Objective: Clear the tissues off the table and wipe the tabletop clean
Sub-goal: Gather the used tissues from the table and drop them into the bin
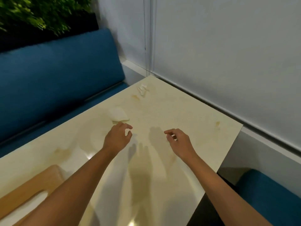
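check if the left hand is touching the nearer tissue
Cannot tell. The head view shows the left hand meeting the nearer tissue at its edge, but not the hand's height.

Walls: pale grey-white panels (pixel 228 46), with a vertical seam (pixel 149 38) at the corner.
Seating: blue upholstered bench back (pixel 57 75) at left; second blue cushion (pixel 268 198) at lower right.
Planter: dark box with green foliage (pixel 32 12) above the bench back.
Cream surface (pixel 179 108) set against the wall, with glare spots on its near part.
Slotted light wooden piece (pixel 32 185) at lower left.
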